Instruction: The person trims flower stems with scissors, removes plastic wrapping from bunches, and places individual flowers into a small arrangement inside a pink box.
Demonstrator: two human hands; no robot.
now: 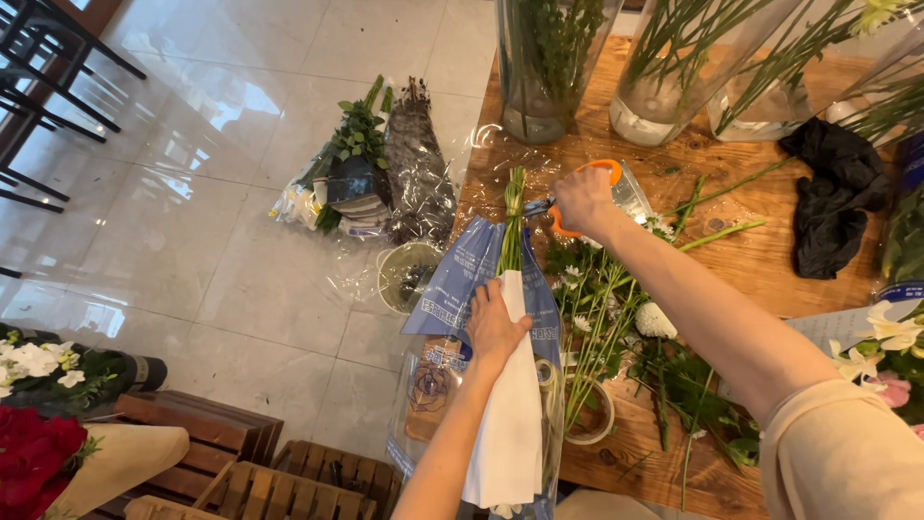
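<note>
My left hand (494, 324) grips a wrapped flower bundle (500, 404), sleeved in white paper and blue-printed clear plastic, at the left edge of the wooden table (760, 260). Green stems (514, 217) stick out of the bundle's far end. My right hand (581, 199) holds orange-handled scissors (597, 173), their blades at the stem ends. To the right of the bundle, loose white flowers and cut green stems (616, 308) lie on the table.
Glass vases with stems (664, 67) stand along the table's far side, beside a black cloth (835, 193). Wrapped bundles (375, 173) and a clear bucket (404, 274) lie on the tiled floor. Wooden crates (241, 472), red roses (34, 457) and white flowers sit bottom left.
</note>
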